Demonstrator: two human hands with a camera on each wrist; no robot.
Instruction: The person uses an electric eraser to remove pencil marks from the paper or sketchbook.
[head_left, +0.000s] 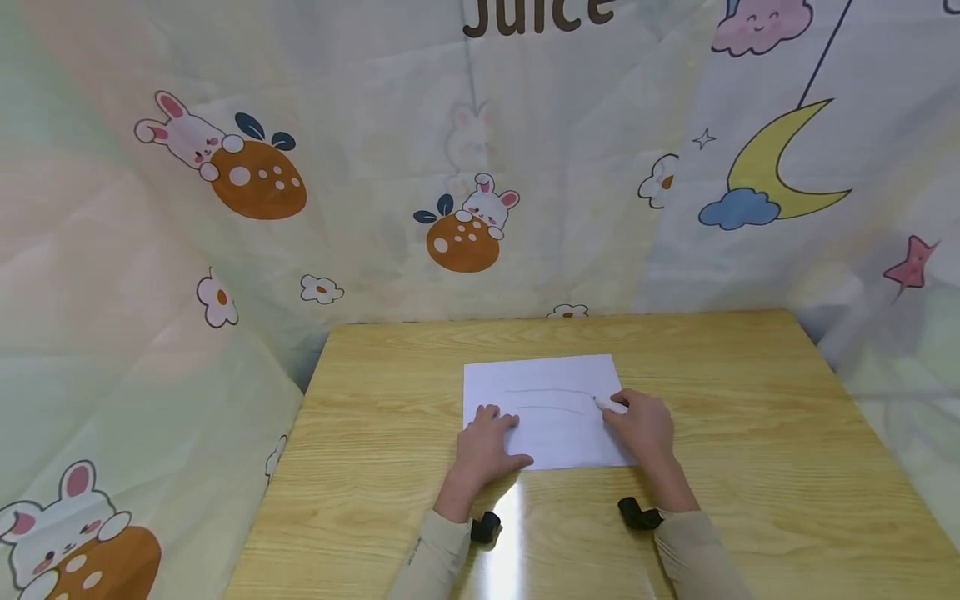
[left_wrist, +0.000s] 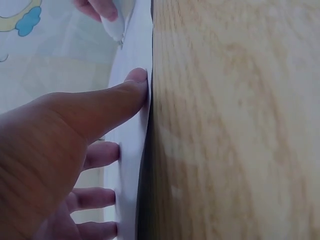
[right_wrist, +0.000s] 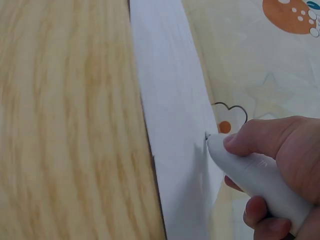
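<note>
Two beige sleeves (head_left: pixel 435 557) reach in from the near side, a small black piece (head_left: pixel 486 527) at each wrist, with a gap of wood between the forearms where a bright reflection lies. Ahead of them a sheet of white paper (head_left: pixel 558 437) rests on the table, and a thick white pen (head_left: pixel 611 405) stands tilted over its right part, its dark tip at the right end of the longer, upper line (head_left: pixel 551 390); a shorter line (head_left: pixel 551 407) runs beneath it. The right hand (head_left: pixel 647 423) grips the pen near its tip, thumb on one side and fingers curled round the other. The left hand (head_left: pixel 486 446) presses the sheet's near left part, fingers fanned apart with their tips on the paper, thumb stretched out along the near edge; nothing is pinched. In the left wrist view that edge is slightly raised, a dark gap showing under it. The wooden table (head_left: pixel 360 467) runs on past the sheet to left and right, with a narrower strip behind. Beyond its far edge hangs a printed cloth (head_left: pixel 375 108), with rabbits on orange fruit, flowers and a yellow moon (head_left: pixel 750 162).
</note>
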